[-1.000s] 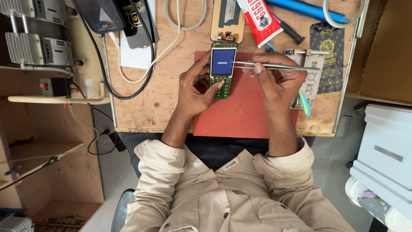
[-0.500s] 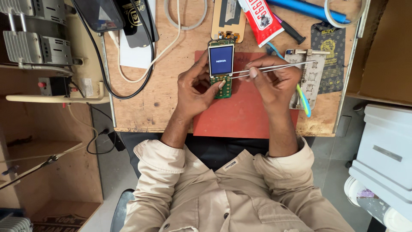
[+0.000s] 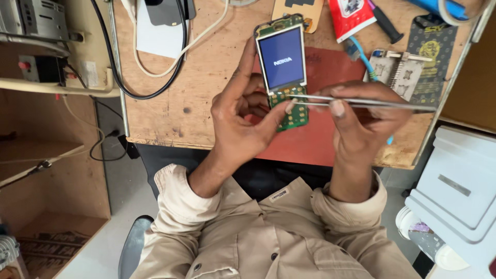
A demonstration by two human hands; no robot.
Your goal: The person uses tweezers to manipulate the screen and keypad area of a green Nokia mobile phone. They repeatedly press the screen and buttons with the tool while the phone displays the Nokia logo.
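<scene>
Head view, looking down over a wooden workbench (image 3: 175, 98). Far out beyond the left fingers, a black cable (image 3: 111, 57) loops along the bench edge beside a white sheet (image 3: 155, 36) and a cream cord. The left hand (image 3: 240, 119) has its fingers curled narrow around a stripped phone (image 3: 283, 70): the index finger runs up the phone's left edge, the thumb (image 3: 274, 121) presses the lower end of the green circuit board, and the lit blue screen stands clear above the fingertips. The phone is tilted slightly and held over a red mat (image 3: 315, 139) that lies beneath both hands.

Just right of the left thumb, the tips of steel tweezers (image 3: 361, 102) touch the bare keypad contacts below the screen. The right hand (image 3: 361, 121) pinches the tweezers between thumb and forefinger, fingers close together, the shaft running out past its knuckles. Above those knuckles sit a red packet (image 3: 349, 15), a blue cable and a small spiral notebook (image 3: 395, 70). Well right of the bench stands a white plastic box (image 3: 460, 186).
</scene>
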